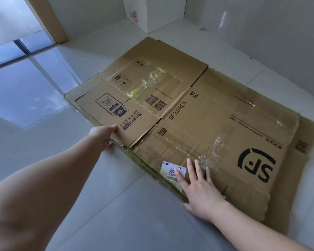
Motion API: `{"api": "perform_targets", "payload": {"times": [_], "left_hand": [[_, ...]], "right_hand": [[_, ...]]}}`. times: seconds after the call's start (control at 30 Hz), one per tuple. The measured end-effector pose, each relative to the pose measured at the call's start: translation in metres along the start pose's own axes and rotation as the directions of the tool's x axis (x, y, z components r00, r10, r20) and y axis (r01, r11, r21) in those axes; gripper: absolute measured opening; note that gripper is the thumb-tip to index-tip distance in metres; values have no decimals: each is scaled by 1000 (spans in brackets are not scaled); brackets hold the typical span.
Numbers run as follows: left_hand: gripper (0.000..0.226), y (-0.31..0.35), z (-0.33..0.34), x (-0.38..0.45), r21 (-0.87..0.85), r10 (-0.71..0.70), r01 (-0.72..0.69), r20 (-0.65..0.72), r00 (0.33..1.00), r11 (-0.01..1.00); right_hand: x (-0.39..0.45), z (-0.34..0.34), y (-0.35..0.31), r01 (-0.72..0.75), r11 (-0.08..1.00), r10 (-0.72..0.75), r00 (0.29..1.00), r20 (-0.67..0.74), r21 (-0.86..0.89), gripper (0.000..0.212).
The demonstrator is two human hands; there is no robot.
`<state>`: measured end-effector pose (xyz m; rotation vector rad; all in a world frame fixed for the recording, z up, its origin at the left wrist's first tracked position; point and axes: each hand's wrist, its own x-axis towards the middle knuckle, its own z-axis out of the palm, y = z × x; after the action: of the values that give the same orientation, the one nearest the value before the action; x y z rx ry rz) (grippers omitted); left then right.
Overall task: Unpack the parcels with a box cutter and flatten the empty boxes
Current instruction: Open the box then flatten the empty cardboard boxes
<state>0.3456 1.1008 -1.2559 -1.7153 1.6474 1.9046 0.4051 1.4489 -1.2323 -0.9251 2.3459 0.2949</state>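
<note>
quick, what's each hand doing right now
Left hand: grip closed on the edge of the flattened cardboard box.
Right hand: open, fingers straight, pressing flat on the cardboard.

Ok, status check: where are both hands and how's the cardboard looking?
Left hand grips the flap edge of the flattened brown SF Express cardboard box. Right hand flat on it, fingers straight. Box lies flat on the pale tiled floor. No box cutter in view.
</note>
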Motion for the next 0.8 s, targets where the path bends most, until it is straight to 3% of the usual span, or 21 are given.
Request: {"api": "perform_targets", "payload": {"times": [0.17,0.23,0.3,0.4,0.47,0.53,0.67,0.73,0.8], "left_hand": [[40,4,1,2,23,23,-22,-21,1000,999],[36,7,5,-3,-33,17,-16,27,1000,999],[50,9,12,-13,-103,22,-17,42,999,995],[71,2,22,-26,21,205,-204,-92,975,979],[63,-3,26,-31,173,429,-413,-73,900,894],[50,-6,28,-38,260,550,-530,-6,835,808],[70,-9,35,-55,561,558,-550,179,810,619],[85,-12,40,-64,693,564,-564,270,781,449],[89,-13,46,-64,731,607,-590,307,733,343]], "right_hand": [[5,-11,7,-36,999,36,999,8,-17,103],[7,-16,9,-59,998,59,998,16,-18,105],[10,-18,8,-81,997,82,997,12,-13,106],[14,-17,4,-117,993,117,993,-9,-7,108],[15,-17,2,-137,990,135,989,-53,-31,108],[14,-20,4,-166,985,162,982,-100,-40,106],[21,-28,18,-227,974,224,954,-197,6,115],[25,-26,27,-227,974,218,950,-222,-15,102],[26,-29,33,-243,970,231,937,-261,-13,89]]}}
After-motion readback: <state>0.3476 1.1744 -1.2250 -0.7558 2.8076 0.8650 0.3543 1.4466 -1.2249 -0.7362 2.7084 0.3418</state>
